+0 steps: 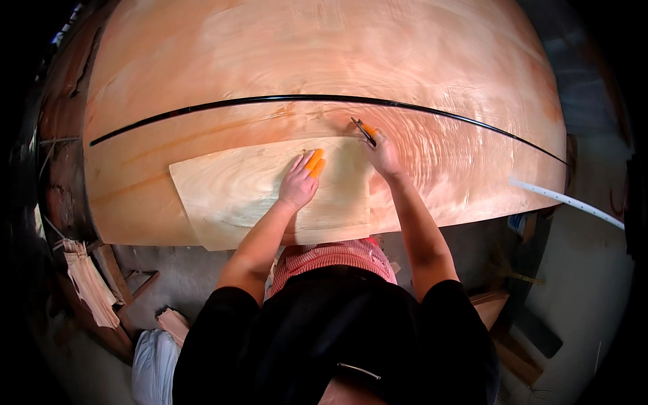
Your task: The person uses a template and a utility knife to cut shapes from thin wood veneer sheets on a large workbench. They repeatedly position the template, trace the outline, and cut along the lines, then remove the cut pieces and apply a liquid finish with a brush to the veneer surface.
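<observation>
My left hand (299, 183) lies flat on a pale, thin wood veneer piece (229, 185), with orange covers on some fingers. The piece rests on a large reddish veneer sheet (310, 47) and hangs slightly past its near edge. Just beyond the piece's right corner, my right hand (385, 154) grips a slim dark knife (363, 131), its tip pointing away and to the left. An orange finger cover shows on this hand too. The exact shape of the blade is too small to make out.
A long, thin black strip (270, 99) crosses the large sheet beyond both hands. At the right edge, a white perforated strip (574, 201) sticks out past the sheet. Veneer scraps (89, 283) hang at the lower left, above a white bag (155, 364).
</observation>
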Demonstrator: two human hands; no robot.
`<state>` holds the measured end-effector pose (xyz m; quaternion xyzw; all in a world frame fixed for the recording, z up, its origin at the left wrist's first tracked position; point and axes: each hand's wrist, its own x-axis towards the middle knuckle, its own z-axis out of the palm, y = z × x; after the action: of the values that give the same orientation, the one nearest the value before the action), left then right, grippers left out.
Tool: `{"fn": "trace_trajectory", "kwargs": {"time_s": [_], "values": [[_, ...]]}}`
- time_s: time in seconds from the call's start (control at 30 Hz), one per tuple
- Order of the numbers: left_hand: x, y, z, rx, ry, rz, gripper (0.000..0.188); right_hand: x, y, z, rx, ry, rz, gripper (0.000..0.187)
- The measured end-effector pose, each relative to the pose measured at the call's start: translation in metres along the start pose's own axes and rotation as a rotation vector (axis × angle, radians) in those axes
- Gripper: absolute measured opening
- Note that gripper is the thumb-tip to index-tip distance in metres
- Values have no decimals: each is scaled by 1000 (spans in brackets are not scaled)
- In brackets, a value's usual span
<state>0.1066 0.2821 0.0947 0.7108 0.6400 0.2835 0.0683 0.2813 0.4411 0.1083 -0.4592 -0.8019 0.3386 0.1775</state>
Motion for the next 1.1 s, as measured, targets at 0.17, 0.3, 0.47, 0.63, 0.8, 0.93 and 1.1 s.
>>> {"fn": "trace_trajectory", "kwargs": {"time_s": [0.17,0.3,0.47,0.63,0.8,0.93,1.1], "values": [[-2,-1,-3,-27,18,-21,32,-35,-46,-20,-3,82,-191,23],[-4,0,-3,-15,-7,-24,32,-89,-98,-33,-15,66,-404,29],[-8,0,-2,-41,60,36,35,-121,-117,-27,-74,-41,-403,27],[-30,14,-52,-43,17,195,33,-138,-135,-40,-109,47,-447,28],[-80,-4,-130,33,96,155,33,-170,-141,-44,-49,93,-475,33],[-60,-21,-177,397,130,-56,52,-194,-150,-46,-5,107,-476,41],[-55,-70,-192,461,-251,19,41,-208,-162,-47,-21,142,-512,37]]}}
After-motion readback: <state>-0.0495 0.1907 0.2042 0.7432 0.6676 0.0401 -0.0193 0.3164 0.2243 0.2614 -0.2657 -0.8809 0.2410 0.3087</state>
